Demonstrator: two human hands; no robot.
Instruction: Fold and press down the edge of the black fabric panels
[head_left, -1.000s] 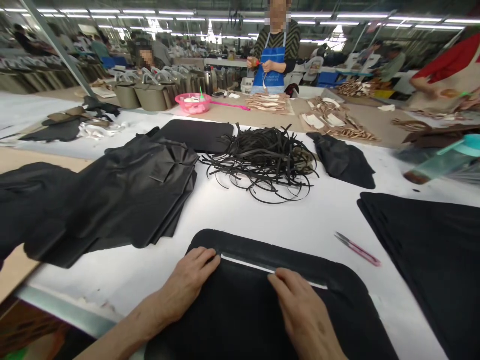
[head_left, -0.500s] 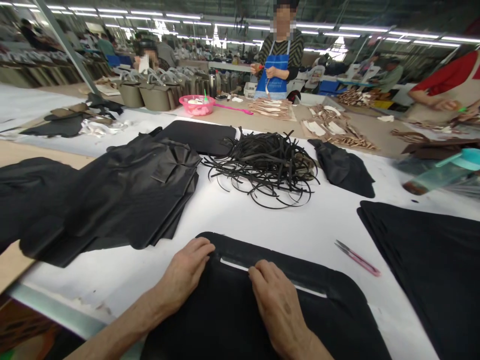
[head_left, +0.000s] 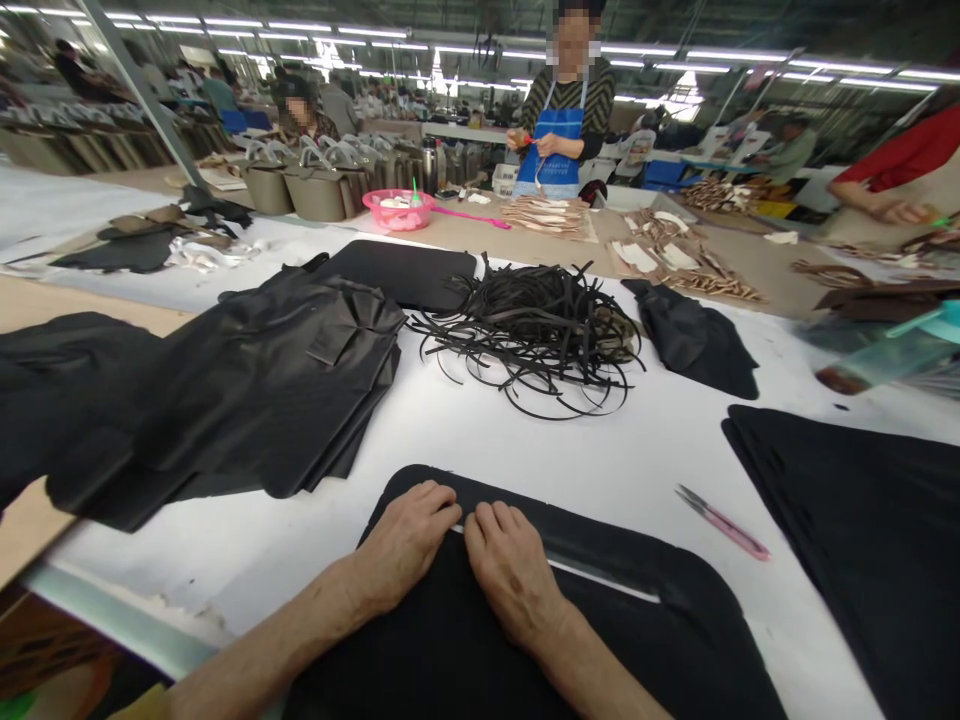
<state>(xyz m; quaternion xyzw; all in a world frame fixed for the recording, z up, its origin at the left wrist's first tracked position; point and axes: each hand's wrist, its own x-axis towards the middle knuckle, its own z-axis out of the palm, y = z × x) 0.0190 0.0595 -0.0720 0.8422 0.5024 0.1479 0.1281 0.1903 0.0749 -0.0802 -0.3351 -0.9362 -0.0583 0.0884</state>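
White table (head_left: 465,430) bears black panels (head_left: 247,390), straps (head_left: 532,330), pink snips (head_left: 724,522).

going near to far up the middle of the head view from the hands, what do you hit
left hand and right hand on the black panel → bare white table → tangle of black strips → pink bowl → person in a blue apron

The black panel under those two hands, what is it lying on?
The black panel lies on a white table cover, which shows through its slit. The left hand and right hand hide part.
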